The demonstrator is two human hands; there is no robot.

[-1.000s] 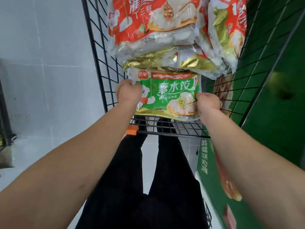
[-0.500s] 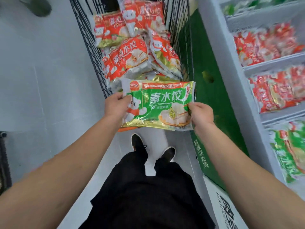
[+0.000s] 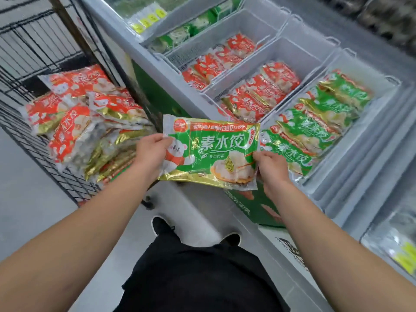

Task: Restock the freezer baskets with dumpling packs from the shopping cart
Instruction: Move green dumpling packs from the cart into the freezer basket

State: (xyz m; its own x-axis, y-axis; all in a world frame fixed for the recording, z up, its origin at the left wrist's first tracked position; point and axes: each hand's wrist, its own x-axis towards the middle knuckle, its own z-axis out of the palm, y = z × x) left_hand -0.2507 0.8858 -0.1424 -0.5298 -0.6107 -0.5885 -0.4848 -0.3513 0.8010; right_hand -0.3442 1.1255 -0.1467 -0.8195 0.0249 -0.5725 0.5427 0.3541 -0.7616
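Note:
A green dumpling pack (image 3: 216,152) hangs flat in the air between the shopping cart and the freezer. My left hand (image 3: 152,152) grips its left edge and my right hand (image 3: 271,167) pinches its lower right corner. The black wire shopping cart (image 3: 33,55) stands at the left, with several red dumpling packs (image 3: 78,118) piled inside. To the right, the freezer's nearest white basket (image 3: 380,109) holds several green packs (image 3: 315,122), just beyond the held pack's right edge.
Two baskets of red packs (image 3: 258,95) sit further along the freezer, then green-packed ones (image 3: 180,37) at the far end. The freezer's grey rim (image 3: 139,57) and green front panel (image 3: 153,95) run between cart and baskets. My legs and black shoes (image 3: 162,224) stand on grey floor.
The green pack has left the cart and travelled right, toward the freezer baskets. Both hands keep their hold on it. My view has swung right, so the freezer baskets now fill the right side.

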